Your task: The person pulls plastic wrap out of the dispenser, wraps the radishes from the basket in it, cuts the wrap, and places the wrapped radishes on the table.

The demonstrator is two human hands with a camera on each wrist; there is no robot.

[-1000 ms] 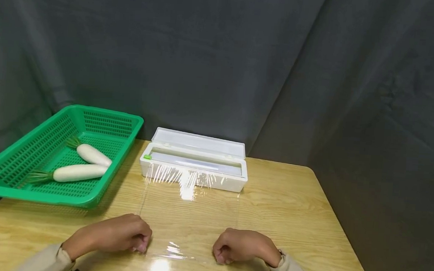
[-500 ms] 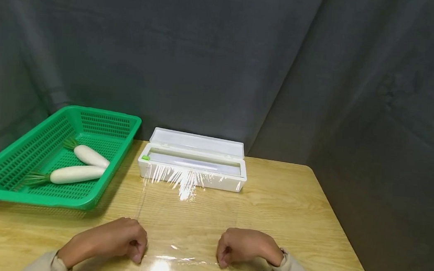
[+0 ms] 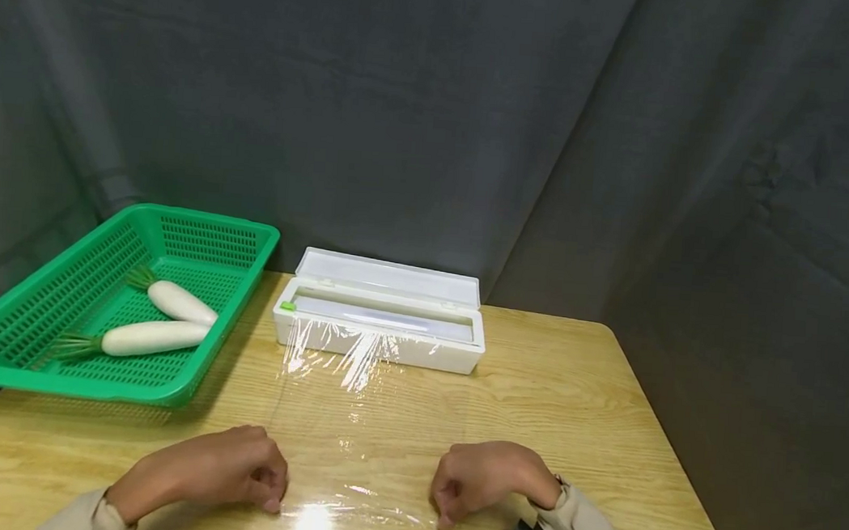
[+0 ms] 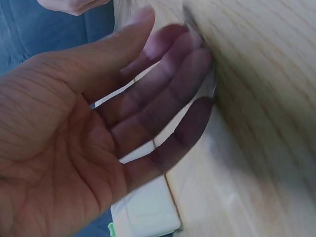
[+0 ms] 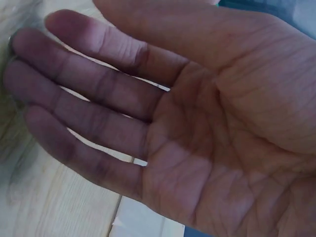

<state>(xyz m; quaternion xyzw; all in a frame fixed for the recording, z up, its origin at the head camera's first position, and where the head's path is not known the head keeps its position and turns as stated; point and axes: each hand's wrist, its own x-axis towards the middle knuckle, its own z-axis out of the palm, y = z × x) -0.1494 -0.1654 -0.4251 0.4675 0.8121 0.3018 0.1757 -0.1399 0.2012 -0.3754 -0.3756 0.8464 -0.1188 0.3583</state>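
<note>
A clear sheet of cling film [image 3: 365, 448] stretches over the wooden table from the white cling film dispenser [image 3: 383, 343], whose lid stands up. My left hand [image 3: 240, 468] is at the film's near left corner, fingertips pressing at the tabletop. In the left wrist view its fingers [image 4: 163, 91] bend gently, the thumb apart from them. My right hand [image 3: 480, 479] is at the near right corner. The right wrist view shows its fingers [image 5: 98, 89] spread and lightly bent, tips down at the film and table; its thumb tip is cut off by the frame.
A green plastic basket [image 3: 240, 294] stands at the left, holding two white radishes [image 3: 153, 339] with green stems. A small green slider [image 3: 287, 306] sits at the dispenser's left end. Dark curtains [image 3: 404, 118] hang behind the table [image 3: 567, 436] and along its right side.
Both hands have moved slightly toward the table's near edge and a little farther apart. The film's near edge has come nearer with them, and its creases and glare have shifted.
</note>
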